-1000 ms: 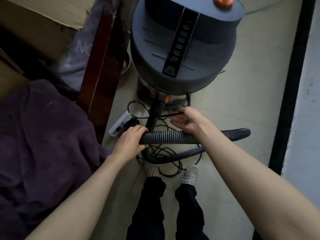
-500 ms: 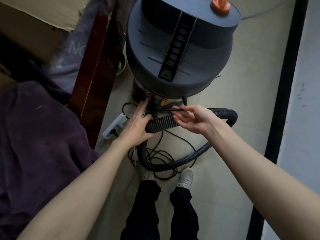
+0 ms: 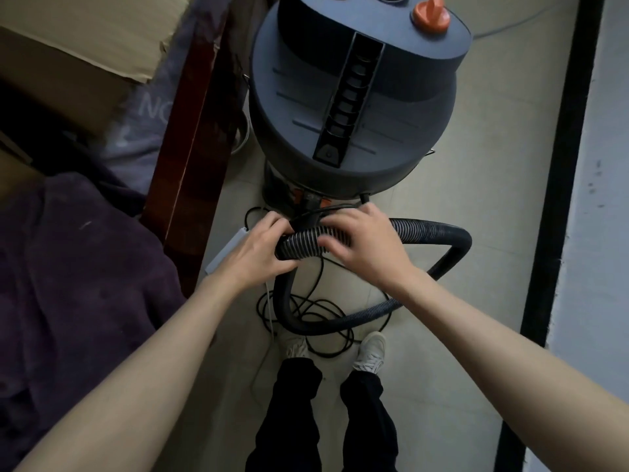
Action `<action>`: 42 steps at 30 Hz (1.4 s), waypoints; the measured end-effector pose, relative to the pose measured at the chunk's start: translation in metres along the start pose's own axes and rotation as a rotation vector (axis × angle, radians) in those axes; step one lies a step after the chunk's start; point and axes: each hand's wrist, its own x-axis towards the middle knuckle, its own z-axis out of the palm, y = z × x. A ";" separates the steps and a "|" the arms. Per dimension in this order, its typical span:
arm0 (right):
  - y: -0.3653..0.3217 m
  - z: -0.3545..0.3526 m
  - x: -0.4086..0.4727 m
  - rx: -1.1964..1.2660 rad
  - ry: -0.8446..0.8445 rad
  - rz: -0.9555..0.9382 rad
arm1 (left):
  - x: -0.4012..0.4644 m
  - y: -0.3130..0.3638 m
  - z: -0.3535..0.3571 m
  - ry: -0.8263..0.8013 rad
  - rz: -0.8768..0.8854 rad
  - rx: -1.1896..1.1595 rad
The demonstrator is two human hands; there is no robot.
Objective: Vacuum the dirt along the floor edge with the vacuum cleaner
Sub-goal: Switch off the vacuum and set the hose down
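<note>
A large grey drum vacuum cleaner [image 3: 354, 86] with an orange knob stands on the tiled floor ahead of me. Its black ribbed hose [image 3: 435, 233] leaves the base, loops right and curls back along the floor towards my feet. My left hand [image 3: 258, 250] grips the hose's ribbed end just below the drum. My right hand [image 3: 360, 243] lies over the same stretch of hose, fingers curled on it, with a thin black cable under the fingertips. The hose inlet on the drum is hidden behind my hands.
A tangled black power cable [image 3: 316, 321] lies on the floor by my white shoes [image 3: 371, 349]. A white power strip [image 3: 224, 250] sits left of the hose. A dark red wooden frame [image 3: 190, 148] and purple blanket [image 3: 75, 284] stand left; a black skirting strip [image 3: 558, 199] runs along the right wall.
My right hand has turned palm down and closed over the hose next to my left hand. The hose's loop has swung further out to the right, and my view has shifted closer.
</note>
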 end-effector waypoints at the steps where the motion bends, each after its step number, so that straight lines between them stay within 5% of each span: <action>1: 0.003 0.002 0.000 -0.255 -0.056 -0.147 | 0.000 0.001 -0.002 0.007 0.007 0.006; 5: 0.005 0.013 0.009 -0.519 -0.131 -0.164 | -0.002 0.003 -0.009 0.041 0.009 0.087; 11: 0.006 0.026 -0.002 -0.221 0.012 0.028 | 0.000 0.008 -0.033 0.248 0.073 0.172; 15: 0.009 0.022 -0.010 -0.049 0.098 0.040 | -0.004 0.007 -0.044 0.214 0.157 0.207; 21: 0.021 0.007 -0.032 -0.040 0.086 0.044 | 0.000 -0.013 -0.056 0.241 -0.130 0.145; 35: 0.037 -0.030 -0.089 -0.026 0.136 0.086 | -0.001 0.010 -0.060 0.147 -0.163 0.390; 42: 0.028 -0.039 -0.095 0.069 0.202 0.092 | -0.009 0.024 -0.055 0.111 -0.363 0.191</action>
